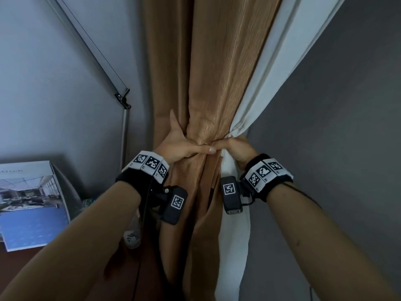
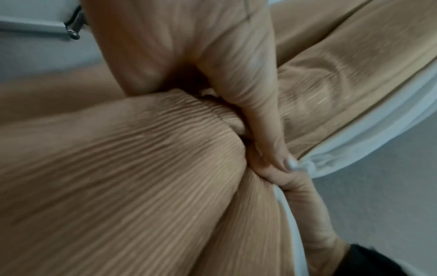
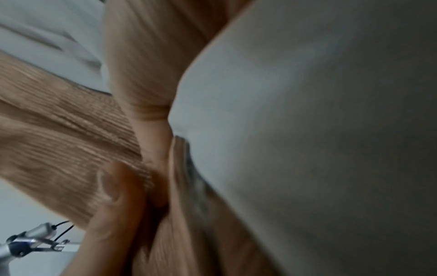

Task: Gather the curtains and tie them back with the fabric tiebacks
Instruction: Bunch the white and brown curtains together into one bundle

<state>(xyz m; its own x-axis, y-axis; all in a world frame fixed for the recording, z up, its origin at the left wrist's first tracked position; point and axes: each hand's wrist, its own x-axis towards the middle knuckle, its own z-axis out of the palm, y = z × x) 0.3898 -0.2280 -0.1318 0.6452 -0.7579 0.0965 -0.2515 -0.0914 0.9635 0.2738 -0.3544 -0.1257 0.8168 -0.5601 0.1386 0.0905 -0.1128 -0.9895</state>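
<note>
The tan curtain (image 1: 208, 72) and its white lining (image 1: 267, 79) hang as one long upright column, squeezed to a narrow waist where both hands meet. Its long axis runs top to bottom, so any band would have to circle it crosswise at that waist. The left hand (image 1: 180, 146) wraps the tan folds from the left, its grip clamped on them; the right hand (image 1: 236, 148) pinches the white edge from the right, thumbs touching. No tieback can be made out, so neither hand is plainly nearer to it.
</note>
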